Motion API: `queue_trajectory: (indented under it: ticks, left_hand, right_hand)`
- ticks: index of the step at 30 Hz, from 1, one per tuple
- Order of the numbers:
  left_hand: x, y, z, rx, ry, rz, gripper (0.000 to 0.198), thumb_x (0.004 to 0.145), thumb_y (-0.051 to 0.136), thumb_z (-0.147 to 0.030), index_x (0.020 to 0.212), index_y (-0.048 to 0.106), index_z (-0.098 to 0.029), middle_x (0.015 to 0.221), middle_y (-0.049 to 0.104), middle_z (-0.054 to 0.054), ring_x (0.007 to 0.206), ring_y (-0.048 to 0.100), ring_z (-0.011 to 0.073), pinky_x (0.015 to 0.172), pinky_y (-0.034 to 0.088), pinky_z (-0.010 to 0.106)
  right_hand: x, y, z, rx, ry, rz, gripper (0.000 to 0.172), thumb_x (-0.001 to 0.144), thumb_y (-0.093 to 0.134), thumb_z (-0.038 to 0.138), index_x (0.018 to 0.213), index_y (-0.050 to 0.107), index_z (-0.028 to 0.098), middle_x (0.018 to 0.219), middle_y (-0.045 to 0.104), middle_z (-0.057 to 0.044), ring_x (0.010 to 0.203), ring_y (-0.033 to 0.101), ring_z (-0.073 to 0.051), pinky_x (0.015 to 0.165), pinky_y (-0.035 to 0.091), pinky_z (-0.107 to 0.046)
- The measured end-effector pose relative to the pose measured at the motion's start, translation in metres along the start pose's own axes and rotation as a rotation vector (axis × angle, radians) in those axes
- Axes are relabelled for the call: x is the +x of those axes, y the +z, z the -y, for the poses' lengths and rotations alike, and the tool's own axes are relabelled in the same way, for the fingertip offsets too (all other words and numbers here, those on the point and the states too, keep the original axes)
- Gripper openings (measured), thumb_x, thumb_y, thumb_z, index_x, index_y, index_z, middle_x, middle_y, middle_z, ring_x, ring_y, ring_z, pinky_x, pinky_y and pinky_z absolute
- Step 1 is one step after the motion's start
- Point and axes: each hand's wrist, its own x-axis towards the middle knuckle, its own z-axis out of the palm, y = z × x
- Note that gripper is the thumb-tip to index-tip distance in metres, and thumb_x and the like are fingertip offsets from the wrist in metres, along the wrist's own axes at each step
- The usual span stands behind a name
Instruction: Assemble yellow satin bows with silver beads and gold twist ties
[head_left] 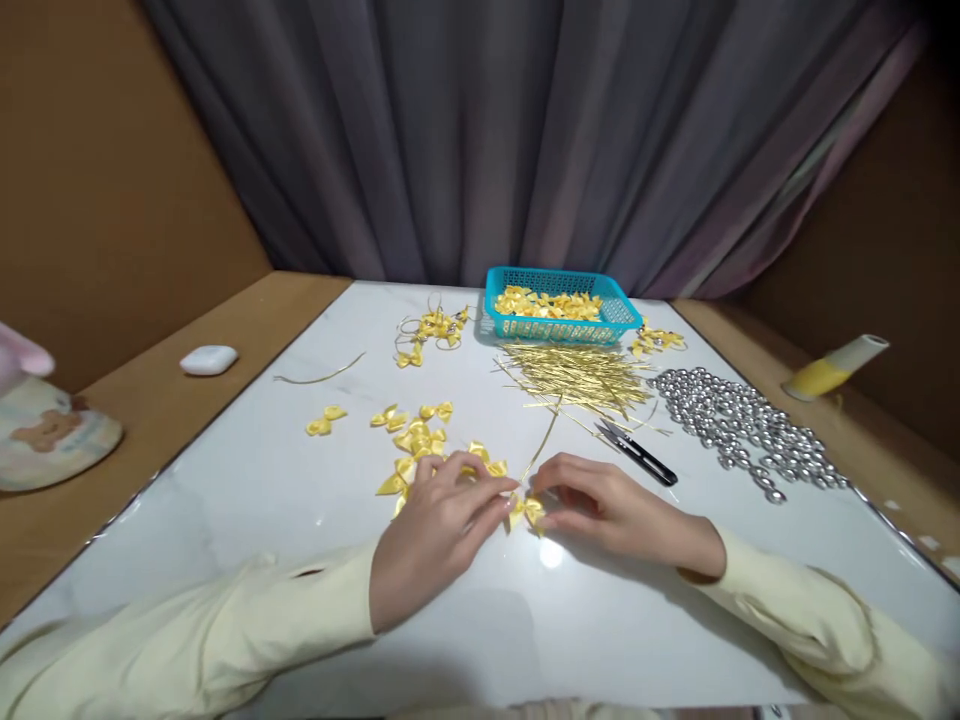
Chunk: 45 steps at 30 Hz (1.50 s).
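Note:
Between my two hands, at the front middle of the table, is a yellow ribbon bow (531,512). My left hand (450,515) pinches the bow's left side between thumb and fingers. Curled around its right side is my right hand (611,500), with the thumb against the ribbon and the index finger above it. A gold wire tie (544,440) rises from the bow and slants away from me. Several loose yellow bows (420,438) lie behind and partly under my left hand.
A turquoise basket (559,332) holds more yellow bows. Before it lies a heap of gold ties (577,378), with black thread snips (637,452) nearby. Silver beads (739,420) spread at right. Bows with wires (439,325) lie at back left. A white case (208,360) sits on the left ledge.

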Motion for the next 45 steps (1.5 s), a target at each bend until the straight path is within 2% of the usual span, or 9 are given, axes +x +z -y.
queue_trajectory:
  ticks: [5,9,12,21,26,31,38,45]
  left_hand:
    - [0.006,-0.008,-0.001,0.155,0.169,0.005,0.017,0.09,0.045,-0.024,0.088,0.062,-0.022,0.086,0.066,0.002,0.101,0.043,0.0233,0.081,0.022,0.038]
    - [0.011,0.001,0.003,0.15,0.207,0.105,0.015,0.089,0.046,-0.027,0.088,0.061,-0.023,0.09,0.063,0.002,0.1,0.041,0.023,0.078,0.023,0.036]
    - [0.015,0.006,0.007,0.118,0.22,0.16,0.013,0.089,0.047,-0.027,0.087,0.059,-0.022,0.091,0.062,0.002,0.098,0.041,0.0224,0.077,0.024,0.036]
    - [0.024,0.001,0.011,0.047,0.19,0.29,0.011,0.088,0.048,-0.025,0.081,0.055,-0.019,0.084,0.057,0.003,0.089,0.039,0.0207,0.073,0.024,0.034]
    - [0.028,-0.004,0.011,0.022,0.105,0.334,0.011,0.085,0.053,-0.028,0.079,0.057,-0.02,0.078,0.056,0.001,0.086,0.038,0.0203,0.072,0.024,0.033]
    - [0.028,-0.006,0.01,0.036,0.093,0.375,0.015,0.087,0.05,-0.027,0.077,0.059,-0.02,0.077,0.057,0.001,0.087,0.037,0.0199,0.071,0.021,0.034]
    - [0.028,-0.002,0.01,0.023,0.072,0.36,0.018,0.088,0.048,-0.026,0.074,0.056,-0.017,0.076,0.056,0.0,0.086,0.037,0.0182,0.071,0.02,0.033]
    - [0.026,0.0,0.009,0.056,0.094,0.341,0.015,0.087,0.049,-0.021,0.075,0.056,-0.016,0.077,0.055,0.0,0.087,0.037,0.0184,0.072,0.02,0.033]
  right_hand:
    - [0.001,0.003,-0.002,-0.017,-0.028,0.0,0.017,0.087,0.05,0.028,0.099,0.058,0.02,0.097,0.058,-0.005,0.077,0.056,-0.013,0.07,0.044,-0.024]
    - [0.003,0.006,-0.004,-0.038,-0.046,-0.008,0.011,0.087,0.05,0.021,0.093,0.059,0.02,0.094,0.058,-0.005,0.083,0.056,-0.014,0.075,0.044,-0.025]
    - [0.005,0.007,-0.006,-0.044,-0.042,-0.004,0.009,0.086,0.051,0.019,0.091,0.058,0.019,0.093,0.058,-0.005,0.08,0.056,-0.014,0.072,0.044,-0.025]
    - [0.008,0.005,-0.005,-0.096,0.019,0.026,0.002,0.083,0.053,0.016,0.083,0.055,0.018,0.081,0.056,-0.002,0.069,0.052,-0.012,0.063,0.04,-0.023]
    - [0.007,0.007,-0.005,-0.158,0.048,0.018,0.005,0.083,0.053,0.018,0.079,0.056,0.018,0.077,0.056,-0.002,0.067,0.05,-0.013,0.061,0.038,-0.023]
    - [0.005,0.009,-0.004,-0.143,0.091,-0.022,0.007,0.082,0.056,0.017,0.074,0.057,0.018,0.073,0.057,-0.001,0.066,0.051,-0.012,0.06,0.036,-0.023]
    - [0.006,0.008,-0.009,-0.037,0.095,-0.009,0.003,0.078,0.061,0.016,0.075,0.062,0.017,0.074,0.058,0.0,0.064,0.051,-0.011,0.06,0.037,-0.021]
    - [0.007,0.009,0.0,-0.08,0.189,-0.031,0.007,0.074,0.063,0.012,0.069,0.062,0.016,0.07,0.058,0.0,0.063,0.05,-0.011,0.058,0.036,-0.022]
